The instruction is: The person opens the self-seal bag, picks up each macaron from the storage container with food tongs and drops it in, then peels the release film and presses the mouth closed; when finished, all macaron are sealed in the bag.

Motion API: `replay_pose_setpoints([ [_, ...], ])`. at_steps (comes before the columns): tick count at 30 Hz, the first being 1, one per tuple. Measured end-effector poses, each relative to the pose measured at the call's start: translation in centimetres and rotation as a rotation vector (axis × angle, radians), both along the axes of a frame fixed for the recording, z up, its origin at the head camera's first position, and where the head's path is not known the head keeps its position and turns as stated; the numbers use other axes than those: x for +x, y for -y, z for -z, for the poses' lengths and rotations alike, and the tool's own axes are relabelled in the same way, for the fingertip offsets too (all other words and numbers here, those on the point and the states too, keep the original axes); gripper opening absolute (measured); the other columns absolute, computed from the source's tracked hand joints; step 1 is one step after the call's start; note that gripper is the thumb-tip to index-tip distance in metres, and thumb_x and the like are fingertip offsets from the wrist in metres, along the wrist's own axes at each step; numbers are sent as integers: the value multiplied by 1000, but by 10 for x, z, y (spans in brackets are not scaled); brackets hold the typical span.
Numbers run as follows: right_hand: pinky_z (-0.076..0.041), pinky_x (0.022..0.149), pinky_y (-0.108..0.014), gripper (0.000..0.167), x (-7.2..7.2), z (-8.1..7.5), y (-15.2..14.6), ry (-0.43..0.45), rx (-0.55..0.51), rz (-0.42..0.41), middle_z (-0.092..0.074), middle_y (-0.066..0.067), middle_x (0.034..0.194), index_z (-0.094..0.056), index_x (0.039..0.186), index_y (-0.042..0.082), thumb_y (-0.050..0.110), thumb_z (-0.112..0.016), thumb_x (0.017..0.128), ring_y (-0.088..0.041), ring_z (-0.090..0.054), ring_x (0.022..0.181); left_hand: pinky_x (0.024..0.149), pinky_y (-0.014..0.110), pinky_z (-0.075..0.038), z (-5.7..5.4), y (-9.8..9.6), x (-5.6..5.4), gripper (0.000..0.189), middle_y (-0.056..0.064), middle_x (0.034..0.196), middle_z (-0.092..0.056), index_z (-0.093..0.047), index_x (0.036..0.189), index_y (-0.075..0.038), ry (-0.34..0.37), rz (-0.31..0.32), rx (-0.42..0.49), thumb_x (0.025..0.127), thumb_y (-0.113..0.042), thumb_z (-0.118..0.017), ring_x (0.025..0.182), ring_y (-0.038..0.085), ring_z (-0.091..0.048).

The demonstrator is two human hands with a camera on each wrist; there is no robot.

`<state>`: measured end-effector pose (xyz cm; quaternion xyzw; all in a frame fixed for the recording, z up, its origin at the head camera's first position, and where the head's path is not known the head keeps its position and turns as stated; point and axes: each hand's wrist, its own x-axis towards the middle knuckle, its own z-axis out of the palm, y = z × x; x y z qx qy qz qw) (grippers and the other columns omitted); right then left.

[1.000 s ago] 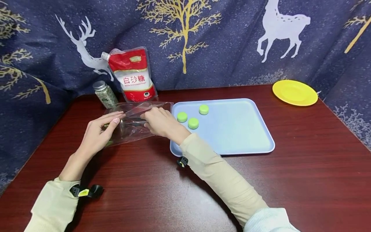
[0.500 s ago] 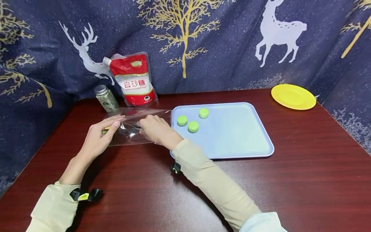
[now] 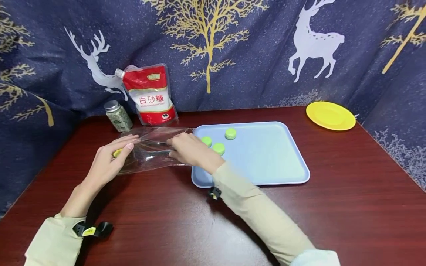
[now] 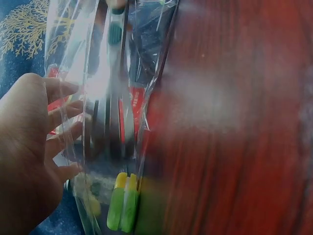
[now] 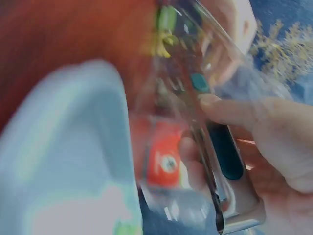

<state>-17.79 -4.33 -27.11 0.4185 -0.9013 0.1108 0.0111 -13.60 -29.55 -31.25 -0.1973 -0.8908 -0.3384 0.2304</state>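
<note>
A clear plastic bag [image 3: 154,135] stretches between both hands at the left of the table. My right hand [image 3: 193,149] grips a pair of metal tongs [image 5: 227,161] with teal grip pads, and the tongs point left under the film. Green-and-yellow pieces [image 4: 122,205] line up with the far end of the tongs, near my left hand. My left hand [image 3: 108,159] holds the bag's left part between thumb and long fingers; a spot of yellow shows between them. Three green macarons [image 3: 218,149] lie on a light blue tray [image 3: 266,157], one partly hidden by my right hand.
Behind the bag stand a red-and-white sugar pouch [image 3: 151,98] and a glass jar [image 3: 118,116] with a grey lid. A yellow plate [image 3: 330,115] lies at the back right. A dark blue patterned cloth [image 3: 246,85] hangs behind the brown table [image 3: 159,221].
My right hand moved slightly left, then back to the right with the tongs. Green showing below the left hand is gone from the head view. The head view has shifted slightly.
</note>
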Motion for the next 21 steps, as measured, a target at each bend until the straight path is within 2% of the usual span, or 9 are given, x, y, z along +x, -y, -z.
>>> replay_pose_setpoints([
  [6, -47, 83, -33, 27, -2, -13, -75, 40, -61, -106, -67, -7, 100, -64, 111, 3, 17, -64, 89, -20, -62, 92, 95, 11, -30, 0, -2, -1, 26, 8, 120, -61, -66, 117, -9, -6, -2, 16, 92, -9, -57, 118, 5, -48],
  [8, -45, 89, -34, 31, -1, -20, -102, 60, -92, -128, -66, -10, 106, -63, 114, -1, 16, -65, 88, -21, -61, 98, 94, 11, -30, 0, -1, 0, 27, 9, 120, -61, -66, 117, -8, -11, -9, 25, 92, -8, -57, 118, 3, -48],
  [11, -45, 89, -37, 34, 1, -31, -145, 63, -118, -128, -65, -12, 110, -62, 116, -3, 15, -65, 87, -22, -61, 101, 94, 10, -30, 1, 1, 1, 27, 10, 120, -61, -66, 117, -7, -15, -10, 31, 92, -8, -57, 118, 2, -47],
  [14, -46, 85, -39, 36, 2, -41, -186, 76, -120, -68, -64, -12, 113, -61, 119, -2, 14, -65, 88, -20, -61, 99, 94, 10, -30, 2, 1, 1, 27, 10, 120, -61, -66, 117, -7, -24, -8, 32, 91, -7, -58, 117, 2, -47],
  [16, -47, 81, -39, 36, 2, -47, -209, 74, -135, 3, -64, -11, 113, -61, 120, 0, 14, -65, 88, -18, -62, 94, 94, 10, -30, 1, 1, 1, 27, 11, 119, -61, -66, 117, -7, -32, -14, 36, 91, -6, -58, 117, 1, -48],
  [21, -46, 81, -42, 37, -5, -54, -243, 62, -151, 171, -64, -9, 113, -62, 120, 4, 16, -68, 86, -19, -61, 95, 93, 10, -31, 1, -1, 1, 28, 13, 118, -62, -66, 117, -7, -54, -19, 46, 90, -5, -58, 115, 0, -49],
])
